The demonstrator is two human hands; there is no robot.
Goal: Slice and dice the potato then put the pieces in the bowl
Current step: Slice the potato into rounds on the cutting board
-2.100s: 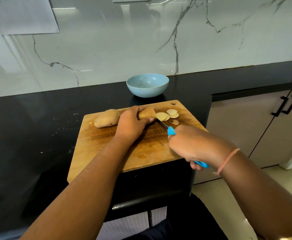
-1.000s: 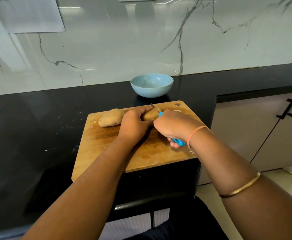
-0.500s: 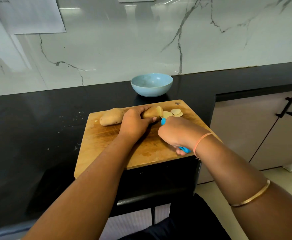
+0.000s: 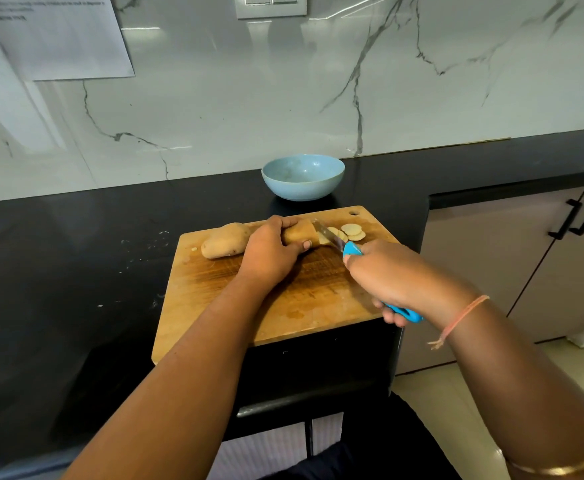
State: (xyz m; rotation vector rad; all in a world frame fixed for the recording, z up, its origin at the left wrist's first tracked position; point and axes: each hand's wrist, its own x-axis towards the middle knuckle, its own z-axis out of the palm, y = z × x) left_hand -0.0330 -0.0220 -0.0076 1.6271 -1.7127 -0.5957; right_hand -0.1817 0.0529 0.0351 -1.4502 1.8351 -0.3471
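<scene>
done: few slices [image 4: 351, 231] cut
left: dicing; 2nd potato [image 4: 224, 240]; bowl [image 4: 302, 178] empty
hands: L [image 4: 270, 254] grips potato [image 4: 299, 233], R [image 4: 392, 278] grips knife [image 4: 332, 239]

Scuffed wooden cutting board [image 4: 242, 299], glossy black countertop [image 4: 76, 271], polished marble backsplash [image 4: 249, 98]

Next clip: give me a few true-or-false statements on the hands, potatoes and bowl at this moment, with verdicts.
1. The left hand grips the partly sliced potato. True.
2. The bowl holds potato pieces. False: it looks empty; the slices lie on the cutting board.
3. The right hand grips a blue-handled knife. True.
4. The whole potato lies right of the knife. False: it lies on the board, left of the left hand.
</scene>
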